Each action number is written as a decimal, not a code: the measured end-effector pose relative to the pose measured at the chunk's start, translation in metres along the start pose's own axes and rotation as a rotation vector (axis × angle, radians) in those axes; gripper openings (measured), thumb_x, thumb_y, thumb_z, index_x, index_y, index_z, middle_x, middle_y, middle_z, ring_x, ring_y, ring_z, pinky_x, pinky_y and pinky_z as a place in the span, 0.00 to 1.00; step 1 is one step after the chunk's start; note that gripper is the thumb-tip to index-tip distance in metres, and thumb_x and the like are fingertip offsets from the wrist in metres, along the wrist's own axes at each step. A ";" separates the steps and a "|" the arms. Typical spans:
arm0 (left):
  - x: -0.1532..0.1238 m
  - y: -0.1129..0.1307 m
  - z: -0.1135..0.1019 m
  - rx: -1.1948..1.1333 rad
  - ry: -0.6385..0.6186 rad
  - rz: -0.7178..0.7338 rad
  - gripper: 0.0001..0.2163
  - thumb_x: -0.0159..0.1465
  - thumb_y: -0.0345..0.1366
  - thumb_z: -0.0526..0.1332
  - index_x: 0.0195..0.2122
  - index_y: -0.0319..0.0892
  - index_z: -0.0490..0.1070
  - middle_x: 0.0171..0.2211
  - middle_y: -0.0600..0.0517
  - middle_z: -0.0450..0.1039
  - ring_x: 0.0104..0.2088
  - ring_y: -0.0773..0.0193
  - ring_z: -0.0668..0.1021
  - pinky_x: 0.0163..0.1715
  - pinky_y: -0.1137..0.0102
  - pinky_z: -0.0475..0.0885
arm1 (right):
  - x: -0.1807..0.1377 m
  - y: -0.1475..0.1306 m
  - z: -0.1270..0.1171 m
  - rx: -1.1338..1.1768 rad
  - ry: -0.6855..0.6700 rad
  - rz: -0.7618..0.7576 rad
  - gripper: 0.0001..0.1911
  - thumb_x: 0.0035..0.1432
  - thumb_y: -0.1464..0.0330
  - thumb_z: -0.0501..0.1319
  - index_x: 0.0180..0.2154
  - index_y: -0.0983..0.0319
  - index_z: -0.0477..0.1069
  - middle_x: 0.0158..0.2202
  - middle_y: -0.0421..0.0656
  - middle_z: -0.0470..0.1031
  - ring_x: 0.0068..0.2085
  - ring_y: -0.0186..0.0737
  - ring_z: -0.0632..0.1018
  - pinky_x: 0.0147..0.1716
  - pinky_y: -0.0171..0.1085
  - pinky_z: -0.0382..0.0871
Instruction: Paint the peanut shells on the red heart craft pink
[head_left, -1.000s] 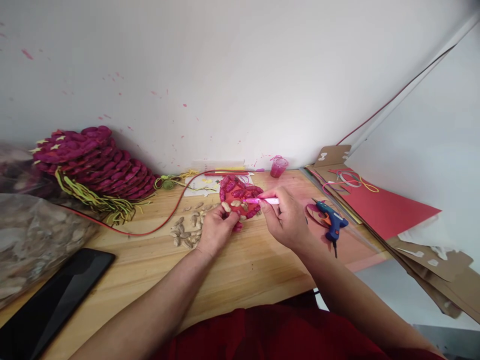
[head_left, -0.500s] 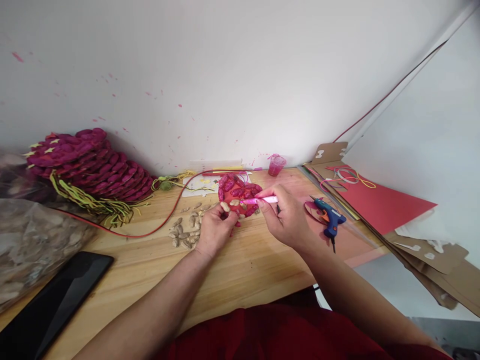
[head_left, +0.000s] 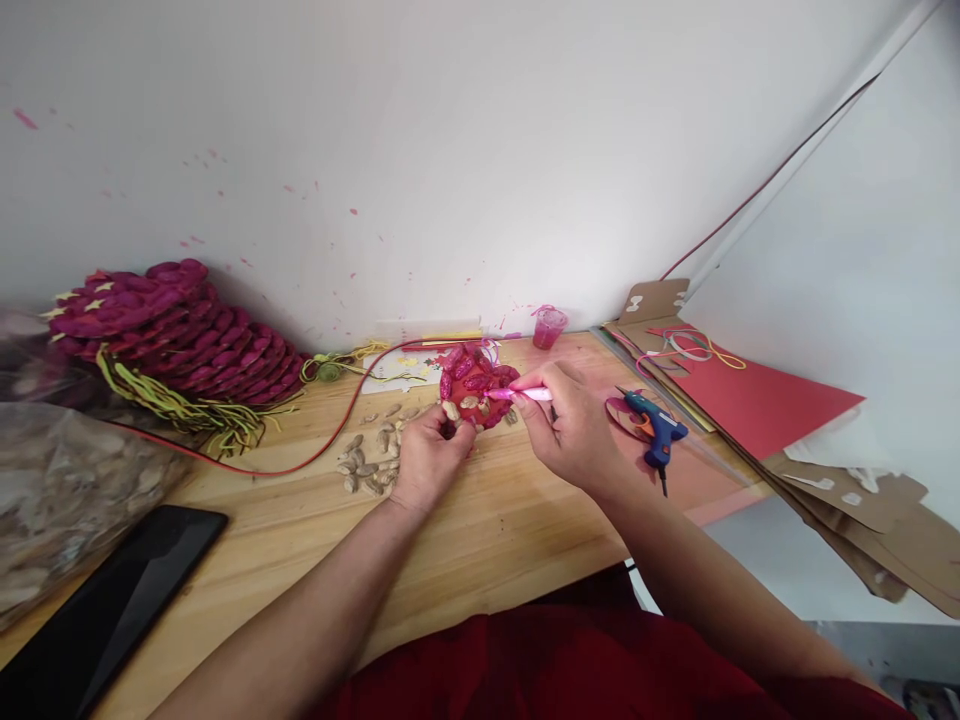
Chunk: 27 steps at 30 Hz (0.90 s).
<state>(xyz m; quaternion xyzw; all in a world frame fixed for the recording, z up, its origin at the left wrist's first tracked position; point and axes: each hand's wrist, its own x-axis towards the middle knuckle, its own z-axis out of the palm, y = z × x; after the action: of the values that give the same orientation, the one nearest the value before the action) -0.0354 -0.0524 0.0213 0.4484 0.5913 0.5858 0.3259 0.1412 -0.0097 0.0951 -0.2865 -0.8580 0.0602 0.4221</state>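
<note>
Taking the disc as the middle of a clock, with 12 towards the wall, it sits near the centre of the view, over the table; whether it rests on the wood or is lifted a little I cannot tell. The left hand has it at 7 o'clock, the grip pinched on its near edge between thumb and fingers. The right hand reaches in from about 4, its grip closed on a brush whose pink tip is over the disc, just beside a plain peanut; contact is too small to make out.

The colouring looks well past half done. Coloured peanuts fill the rim from 9 round through 12 to 3 and beyond, with some further in. Plain peanuts show bare at about 5, 7 and 8, so those appear to be what is left; the thumb hides part of the near rim, which I cannot judge.

At 2 o'clock stands the cup, stained pink. Loose peanuts lie uncoloured at 8. Well apart, between 9 and 10, a stack of similar pieces looks fully coloured, with yellow stars and fringe.
</note>
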 end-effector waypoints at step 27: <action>-0.004 0.007 -0.001 0.000 -0.067 0.054 0.07 0.54 0.40 0.63 0.22 0.44 0.70 0.18 0.55 0.70 0.20 0.66 0.70 0.22 0.72 0.64 | -0.009 -0.012 -0.015 -0.043 0.038 0.041 0.02 0.67 0.68 0.59 0.40 0.58 0.70 0.36 0.43 0.79 0.39 0.45 0.77 0.41 0.44 0.66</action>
<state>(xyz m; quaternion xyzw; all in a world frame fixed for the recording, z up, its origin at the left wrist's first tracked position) -0.0340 -0.0571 0.0274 0.4834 0.5677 0.5791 0.3296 0.1514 -0.0269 0.1022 -0.3141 -0.8448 0.0451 0.4309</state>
